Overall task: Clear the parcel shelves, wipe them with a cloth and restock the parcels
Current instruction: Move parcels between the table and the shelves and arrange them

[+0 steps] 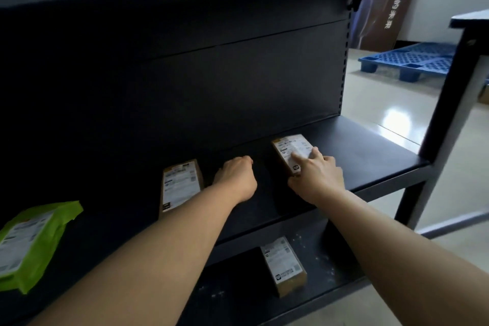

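**Parcel shelves: nowhere near done, I'd say**

Three parcels sit on the main shelf (357,145): a green mailer (34,241) at 8 o'clock, a middle box (180,185) flat at 9, and a right box (288,145) just right of centre. The lower shelf (325,259) at 5 o'clock holds one more box (284,264), with white specks (328,268) scattered round it, so my guess is that level hasn't been wiped. There's no cloth in view. Can't tell if this is clearing or restocking.

The right hand (317,174) is on the right box, fingers (299,159) laid over the label and thumb (293,182) tucked against its near end, pinching it. The left hand (236,177) rests on bare shelf between the two boxes with its fingers curled under. Can't tell if it's holding anything.
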